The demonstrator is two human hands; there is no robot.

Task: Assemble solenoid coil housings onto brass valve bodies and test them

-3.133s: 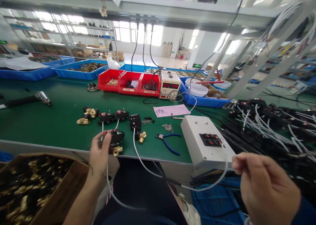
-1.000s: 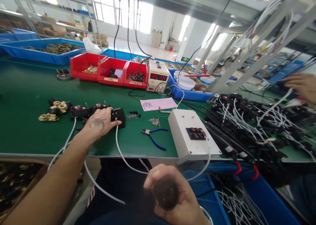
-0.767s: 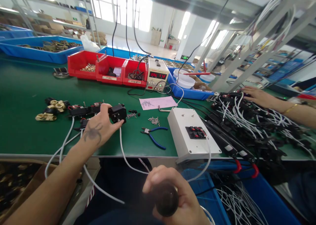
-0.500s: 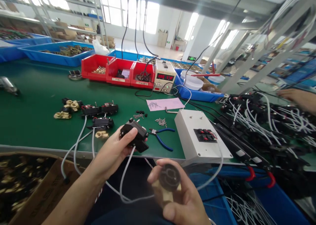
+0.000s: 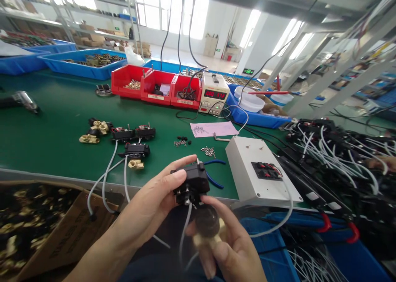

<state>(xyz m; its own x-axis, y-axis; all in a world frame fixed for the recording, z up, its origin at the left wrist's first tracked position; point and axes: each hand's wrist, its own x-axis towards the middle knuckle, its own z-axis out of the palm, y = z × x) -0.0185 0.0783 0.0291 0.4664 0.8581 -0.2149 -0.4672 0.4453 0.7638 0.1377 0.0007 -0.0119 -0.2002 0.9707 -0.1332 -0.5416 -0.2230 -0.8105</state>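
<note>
- The left hand (image 5: 168, 187) grips the black actuator housing (image 5: 192, 181), held over the table's (image 5: 62, 150) near edge; a loose grip could drop it.
- The right hand (image 5: 230, 236) holds a brass valve fitting (image 5: 210, 240) at the housing's 5 o'clock; it could slip past the edge.
- The white cable (image 5: 185, 230), hanging at 6 o'clock, could snag between the hands.
- Loose screws (image 5: 208, 152) at 1 o'clock could scatter if knocked.
</note>
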